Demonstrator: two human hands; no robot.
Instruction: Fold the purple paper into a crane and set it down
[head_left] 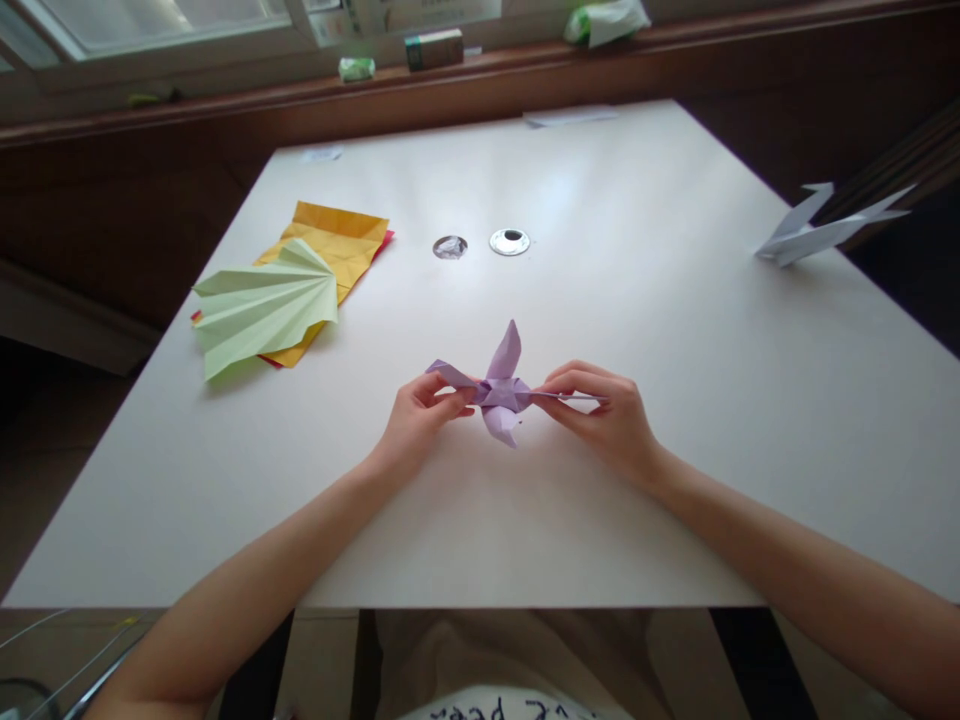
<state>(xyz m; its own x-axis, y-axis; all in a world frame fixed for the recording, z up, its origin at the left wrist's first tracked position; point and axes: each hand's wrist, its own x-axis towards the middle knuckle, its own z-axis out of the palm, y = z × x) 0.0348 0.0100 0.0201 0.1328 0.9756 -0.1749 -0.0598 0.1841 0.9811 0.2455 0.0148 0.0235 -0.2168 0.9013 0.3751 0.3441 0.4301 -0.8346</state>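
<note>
Left hand [420, 415] and right hand [607, 415] pinch opposite ends of a nearly finished purple paper crane [501, 393], wings up between them

Home craft desk: white table [675, 330], paper sheets [341, 245], window sill [225, 100].

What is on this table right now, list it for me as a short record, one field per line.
left hand: left hand pinches one pointed end of the purple paper figure
right hand: right hand pinches the opposite thin end
figure: held just above the white table, one flap pointing up
left of the hands: pale green pleated fan lying on yellow sheets
far right edge: white folded bird
table middle: two round cable holes
</note>
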